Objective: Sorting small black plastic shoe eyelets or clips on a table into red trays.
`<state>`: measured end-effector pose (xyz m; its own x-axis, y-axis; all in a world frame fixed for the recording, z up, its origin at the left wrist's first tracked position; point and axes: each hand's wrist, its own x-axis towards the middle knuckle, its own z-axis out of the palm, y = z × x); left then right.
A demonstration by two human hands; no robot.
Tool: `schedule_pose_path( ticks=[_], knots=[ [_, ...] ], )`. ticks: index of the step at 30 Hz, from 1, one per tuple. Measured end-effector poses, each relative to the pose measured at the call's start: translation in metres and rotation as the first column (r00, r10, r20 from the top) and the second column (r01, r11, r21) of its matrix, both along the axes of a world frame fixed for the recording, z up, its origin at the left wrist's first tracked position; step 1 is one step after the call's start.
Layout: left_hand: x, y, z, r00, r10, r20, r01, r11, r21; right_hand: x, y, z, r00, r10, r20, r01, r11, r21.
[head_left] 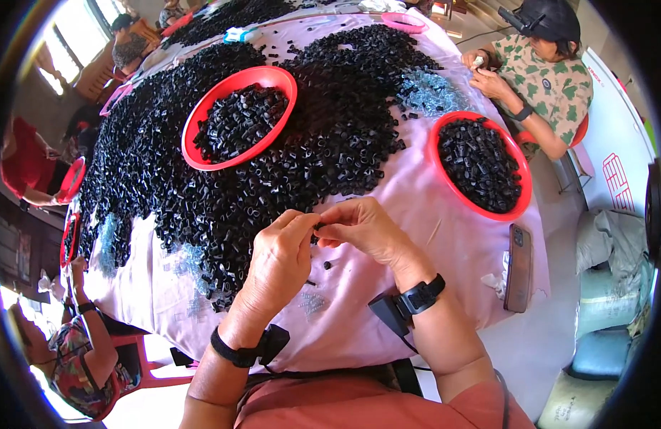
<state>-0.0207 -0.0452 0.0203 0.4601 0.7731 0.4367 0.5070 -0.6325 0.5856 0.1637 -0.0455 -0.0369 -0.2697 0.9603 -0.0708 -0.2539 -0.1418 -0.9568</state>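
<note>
Close together over the near edge of the heap, my left hand (277,257) and my right hand (370,230) meet at the fingertips. Between them they pinch a small black plastic piece (318,227), mostly hidden by the fingers. Many similar short, tube-like black pieces form a wide heap (202,222) just beyond and left of my hands. One loose black piece (327,265) lies on the pink tablecloth (359,307) below my fingers. Small clear plastic bits (312,302) are scattered near my left wrist.
A red basin (292,89) of black pieces rests on the heap; another red basin (499,214) stands at right. Beside it lie a phone (518,268) and a thin stick (434,232). Bluish clear bits (428,93) lie farther back. Other people sit around the table; sacks (606,304) are stacked at right.
</note>
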Motion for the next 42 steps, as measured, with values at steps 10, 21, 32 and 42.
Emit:
schedule_pose_path(
  ticks=[10, 21, 32, 42],
  knots=[
    [0.003, -0.005, 0.000, 0.999, 0.000, 0.045, 0.000, 1.000, 0.000, 0.001, 0.002, 0.000, 0.999, -0.023, -0.047, 0.023, 1.000, 0.006],
    [0.002, -0.002, 0.006, 0.993, 0.076, 0.093, -0.063, 0.988, -0.141, -0.002, 0.000, 0.002, 0.996, -0.028, -0.090, 0.028, 1.000, 0.000],
    [0.009, -0.005, -0.002, 0.987, 0.122, 0.109, -0.123, 0.992, -0.001, -0.006, -0.001, 0.004, 0.983, -0.045, -0.177, 0.044, 0.999, -0.008],
    [0.005, 0.005, 0.005, 0.981, 0.143, 0.129, -0.114, 0.972, -0.205, -0.007, -0.001, 0.006, 0.990, -0.071, -0.119, 0.076, 0.996, 0.039]
  ],
)
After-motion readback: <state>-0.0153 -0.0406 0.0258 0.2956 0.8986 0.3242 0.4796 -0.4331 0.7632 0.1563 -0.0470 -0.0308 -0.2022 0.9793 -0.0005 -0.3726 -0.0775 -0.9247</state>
